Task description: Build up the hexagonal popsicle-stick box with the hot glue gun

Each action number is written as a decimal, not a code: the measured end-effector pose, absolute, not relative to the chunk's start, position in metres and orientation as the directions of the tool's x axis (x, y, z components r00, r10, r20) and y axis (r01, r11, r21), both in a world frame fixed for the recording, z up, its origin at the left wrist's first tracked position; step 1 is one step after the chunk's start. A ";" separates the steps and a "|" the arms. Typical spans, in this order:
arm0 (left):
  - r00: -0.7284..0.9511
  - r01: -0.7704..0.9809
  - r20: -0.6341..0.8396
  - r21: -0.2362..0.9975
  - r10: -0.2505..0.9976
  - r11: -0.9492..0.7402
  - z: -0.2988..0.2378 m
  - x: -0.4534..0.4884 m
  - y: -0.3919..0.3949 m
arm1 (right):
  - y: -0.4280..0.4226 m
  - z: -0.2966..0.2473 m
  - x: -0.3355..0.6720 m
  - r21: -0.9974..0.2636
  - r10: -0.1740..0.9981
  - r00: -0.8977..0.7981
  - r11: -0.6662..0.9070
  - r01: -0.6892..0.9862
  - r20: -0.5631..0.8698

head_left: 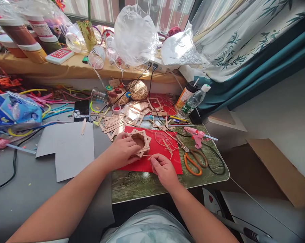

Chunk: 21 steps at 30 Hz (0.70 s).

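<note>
A small many-sided box built of wooden craft sticks (pixel 146 142) rests on a red sheet (pixel 139 166). My left hand (pixel 124 150) is closed around the left side of this box, its fingers over the rim. Just to the right, my right hand (pixel 162 167) pinches a thin strand of twine (pixel 146 155) that runs to the lower edge of the box. More twine lies in loose loops on the red sheet. Scissors with orange handles (pixel 193 164) lie right of the sheet, beside a pink glue gun (pixel 196 135).
Loose craft sticks (pixel 114 124) are heaped behind the sheet. A water bottle (pixel 194 101) and a drink cup (pixel 186 94) stand at the back right. Grey card (pixel 73 148) and a phone (pixel 81 110) lie left. Black cords cross the table.
</note>
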State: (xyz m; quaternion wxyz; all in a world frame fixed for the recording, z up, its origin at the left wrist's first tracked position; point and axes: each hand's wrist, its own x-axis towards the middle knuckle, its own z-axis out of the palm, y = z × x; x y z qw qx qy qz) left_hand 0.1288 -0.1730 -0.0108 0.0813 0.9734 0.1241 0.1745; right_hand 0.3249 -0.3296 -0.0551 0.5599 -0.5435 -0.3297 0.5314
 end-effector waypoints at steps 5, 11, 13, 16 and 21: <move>0.901 0.188 0.364 0.162 0.236 -0.969 -0.014 0.129 -0.175 | -0.329 -0.039 0.346 -0.993 0.956 0.290 0.015 0.116 0.049; 0.937 0.059 0.325 0.222 0.130 -0.973 -0.010 0.132 -0.181 | -0.329 -0.009 0.387 -0.905 0.954 0.239 0.067 0.421 0.182; 0.943 0.052 0.309 0.236 0.125 -0.970 -0.011 0.133 -0.181 | -0.328 -0.008 0.387 -0.859 0.971 0.151 0.087 0.505 0.187; 0.947 0.048 0.293 0.268 0.129 -0.962 -0.010 0.133 -0.180 | -0.326 -0.010 0.381 -0.812 0.979 0.032 0.150 0.564 0.203; 0.920 0.034 0.355 0.353 0.167 -0.935 -0.006 0.130 -0.178 | -0.316 0.002 0.380 -0.664 0.946 -0.228 0.326 0.674 0.232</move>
